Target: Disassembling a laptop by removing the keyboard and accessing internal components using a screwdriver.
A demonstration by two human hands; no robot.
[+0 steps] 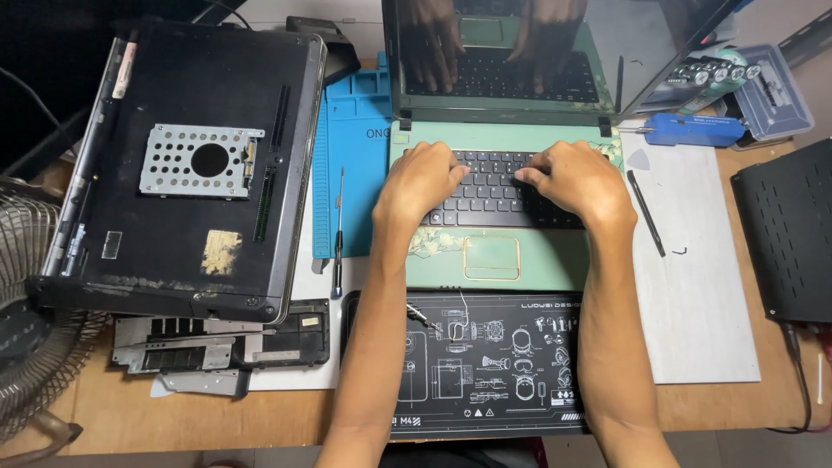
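A small green laptop [442, 264] lies open on the bench, its dark screen [624, 52] reflecting both hands. My left hand [422, 180] rests on the left half of its black keyboard [494, 192], fingers curled down onto the keys. My right hand [576, 178] lies on the right half, fingertips pressing the upper key rows. Neither hand holds a tool. The gold-edged touchpad [491, 257] sits just below both hands.
A larger black laptop [186, 165] lies upside down at left with a metal drive bracket [201, 160]. A screwdriver [338, 221] lies on a blue mat [351, 156]. A black printed mat [490, 364], a black pry tool [646, 212], a fan guard [26, 347] and a black case [789, 230] surround the workspace.
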